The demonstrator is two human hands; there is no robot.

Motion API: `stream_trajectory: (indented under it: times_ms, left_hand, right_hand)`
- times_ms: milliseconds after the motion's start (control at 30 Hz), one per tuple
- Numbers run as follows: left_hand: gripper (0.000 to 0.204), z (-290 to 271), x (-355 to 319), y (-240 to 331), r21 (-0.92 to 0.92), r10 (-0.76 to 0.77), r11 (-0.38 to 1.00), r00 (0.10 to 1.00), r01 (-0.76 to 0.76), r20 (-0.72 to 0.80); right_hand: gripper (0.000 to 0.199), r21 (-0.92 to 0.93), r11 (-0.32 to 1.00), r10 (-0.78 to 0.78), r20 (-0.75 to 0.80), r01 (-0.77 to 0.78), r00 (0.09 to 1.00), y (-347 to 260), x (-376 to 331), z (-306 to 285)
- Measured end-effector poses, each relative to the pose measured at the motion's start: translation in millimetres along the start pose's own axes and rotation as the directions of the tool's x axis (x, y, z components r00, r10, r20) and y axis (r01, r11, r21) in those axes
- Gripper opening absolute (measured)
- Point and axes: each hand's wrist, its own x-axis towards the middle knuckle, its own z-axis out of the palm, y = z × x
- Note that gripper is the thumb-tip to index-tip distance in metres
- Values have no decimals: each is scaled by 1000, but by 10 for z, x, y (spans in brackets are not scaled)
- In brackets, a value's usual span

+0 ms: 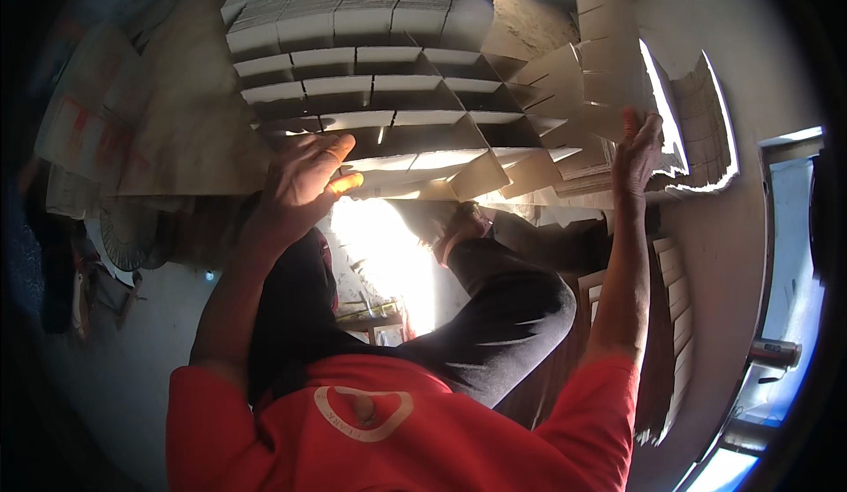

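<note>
Closest to me are my red shirt (388, 421) and my bent knees in black trousers (494, 315). Beyond them my 2 hands are raised to the cardboard cell divider (397, 112). My left hand (304, 183) is open, fingers spread flat against its near edge. My right hand (637, 150) pinches the grid's right end, where the slotted strips (582, 77) fan loose. The grid lies directly ahead of both hands, its long axis running left to right between them; neither is clearly nearer. Further off, flat cardboard sheets (132, 130) lie left of my left hand.
</note>
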Motion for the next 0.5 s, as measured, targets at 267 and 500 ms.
stream_trajectory:
  times_ms: [267,500]
  left_hand:
    - [22,146,-103,-179,-30,98,995,994,-99,-40]
    - [19,138,-48,-151,-118,111,986,991,-118,-71]
  right_hand:
    - [46,641,764,-106,238,-74,965,-1432,-100,-846]
    - [52,641,762,-271,444,-91,854,-1788,-328,-783]
